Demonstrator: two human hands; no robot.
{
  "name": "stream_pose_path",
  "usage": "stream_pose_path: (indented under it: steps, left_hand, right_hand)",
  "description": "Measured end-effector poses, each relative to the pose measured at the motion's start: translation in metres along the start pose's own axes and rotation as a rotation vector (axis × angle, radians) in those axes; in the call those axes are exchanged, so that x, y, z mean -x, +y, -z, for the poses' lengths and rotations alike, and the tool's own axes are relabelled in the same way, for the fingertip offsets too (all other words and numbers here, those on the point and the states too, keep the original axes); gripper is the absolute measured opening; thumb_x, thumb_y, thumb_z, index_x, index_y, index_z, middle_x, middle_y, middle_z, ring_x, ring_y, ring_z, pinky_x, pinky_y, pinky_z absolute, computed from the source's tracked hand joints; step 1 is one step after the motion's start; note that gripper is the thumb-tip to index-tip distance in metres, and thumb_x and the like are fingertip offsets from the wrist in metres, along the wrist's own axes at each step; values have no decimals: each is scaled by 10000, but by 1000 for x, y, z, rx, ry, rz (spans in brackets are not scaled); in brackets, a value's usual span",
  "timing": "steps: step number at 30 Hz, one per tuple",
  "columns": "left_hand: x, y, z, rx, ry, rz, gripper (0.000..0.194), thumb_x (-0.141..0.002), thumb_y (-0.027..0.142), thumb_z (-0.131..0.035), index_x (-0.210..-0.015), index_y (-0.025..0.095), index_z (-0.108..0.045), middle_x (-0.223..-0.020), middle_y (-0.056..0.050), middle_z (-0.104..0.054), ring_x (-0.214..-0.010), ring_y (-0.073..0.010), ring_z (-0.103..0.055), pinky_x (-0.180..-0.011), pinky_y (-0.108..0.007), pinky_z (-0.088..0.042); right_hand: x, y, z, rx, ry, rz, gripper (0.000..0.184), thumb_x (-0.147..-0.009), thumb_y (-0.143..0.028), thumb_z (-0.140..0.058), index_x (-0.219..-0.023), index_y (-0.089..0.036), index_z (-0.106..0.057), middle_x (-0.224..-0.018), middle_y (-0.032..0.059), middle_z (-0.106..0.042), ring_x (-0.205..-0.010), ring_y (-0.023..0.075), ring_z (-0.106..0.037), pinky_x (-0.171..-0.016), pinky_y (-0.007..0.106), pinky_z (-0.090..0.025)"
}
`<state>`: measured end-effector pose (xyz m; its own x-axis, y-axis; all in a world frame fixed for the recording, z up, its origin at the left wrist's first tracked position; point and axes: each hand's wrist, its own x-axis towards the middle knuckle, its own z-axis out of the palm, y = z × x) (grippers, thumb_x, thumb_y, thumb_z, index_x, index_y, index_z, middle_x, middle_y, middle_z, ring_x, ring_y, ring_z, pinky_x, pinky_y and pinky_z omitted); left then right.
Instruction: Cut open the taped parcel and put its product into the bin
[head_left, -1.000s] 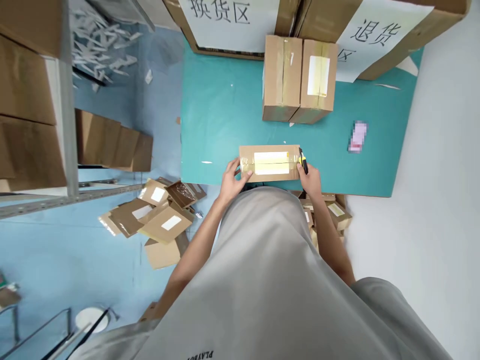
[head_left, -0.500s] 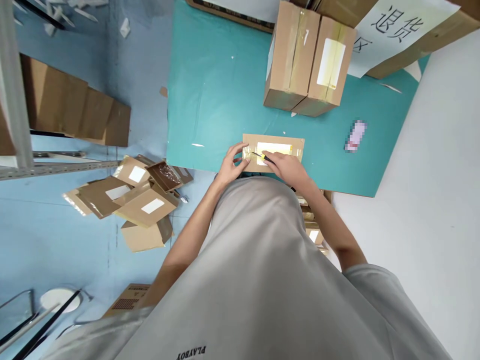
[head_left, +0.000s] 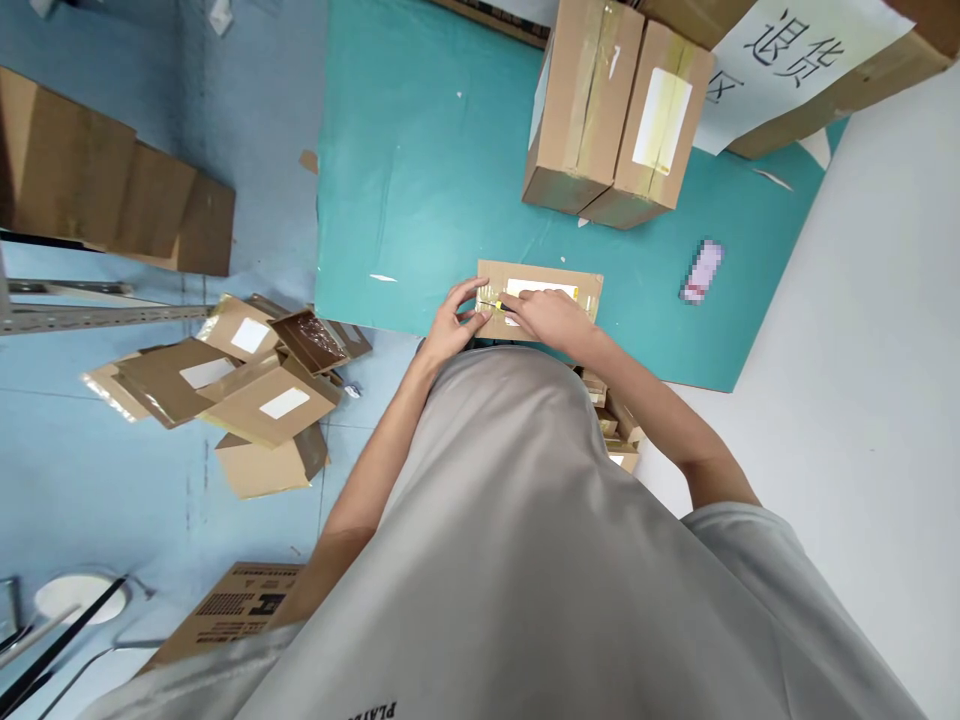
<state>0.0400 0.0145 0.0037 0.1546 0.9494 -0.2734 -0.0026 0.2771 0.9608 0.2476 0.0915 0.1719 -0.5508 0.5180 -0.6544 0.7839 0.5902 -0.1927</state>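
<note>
A small cardboard box (head_left: pixel 590 300) with a white label and clear tape lies at the near edge of the green table. My left hand (head_left: pixel 450 325) grips its left end, fingers on the far side and thumb at the near side. In my right hand (head_left: pixel 553 318) is a utility knife (head_left: pixel 500 306), yellow and black, mostly covered by the fingers. Its blade points left onto the taped end of the box, between the thumb and fingers of my left hand. My right hand covers part of the label.
Two taped cartons (head_left: pixel 616 110) stand farther back on the green table (head_left: pixel 405 190). A paper sign (head_left: pixel 795 65) hangs on a box at the back right, near a blurred pinkish item (head_left: pixel 702 272). Opened boxes (head_left: pixel 262 385) are heaped on the floor at left. A white wall (head_left: pixel 847 400) bounds the right.
My right hand has moved left with the utility knife, bringing the blade to the box's left end. My left hand still grips that end. The whole view has shifted slightly.
</note>
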Motion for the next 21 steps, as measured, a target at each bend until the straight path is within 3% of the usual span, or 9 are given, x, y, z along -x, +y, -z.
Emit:
stream_pose_path:
  steps: [9,14,18,21]
  left_hand:
    - [0,-6,-3,2,37,-10,780,-895,704,-867,-1549,324,-681,-1703,-141,-570,-1553,-414,-584,-1170,-544,-618]
    - [1,-7,-8,-2,87,-12,744,-917,645,-853,-1557,308,-680,-1713,-142,-574,-1566,-410,-572,-1192,-544,-601]
    - [-1,-8,-11,-3,108,-21,674,-923,549,-837,-1536,308,-691,-1692,-129,-597,-1543,-398,-591,-1188,-553,-599]
    - [-2,-7,-11,-18,108,-23,632,-919,480,-817,-1520,320,-700,-1672,-109,-616,-1522,-384,-603,-1210,-566,-582]
  right_hand:
    - [0,2,-1,26,9,-10,462,-1236,-342,-393,-1610,-147,-582,-1384,232,-786,-1204,353,-779,-972,419,-552]
    - [-4,-6,12,86,11,20,466,-1173,-131,-395,-1585,-94,-610,-1364,250,-796,-1245,346,-779,-993,421,-556]
    - [-6,-14,27,110,13,51,439,-1125,-68,-426,-1462,-72,-706,-1330,253,-814,-1262,345,-777,-1038,431,-549]
    - [-9,-18,25,123,43,67,376,-1116,-101,-477,-1359,-78,-764,-1300,250,-828,-1221,340,-786,-1045,435,-558]
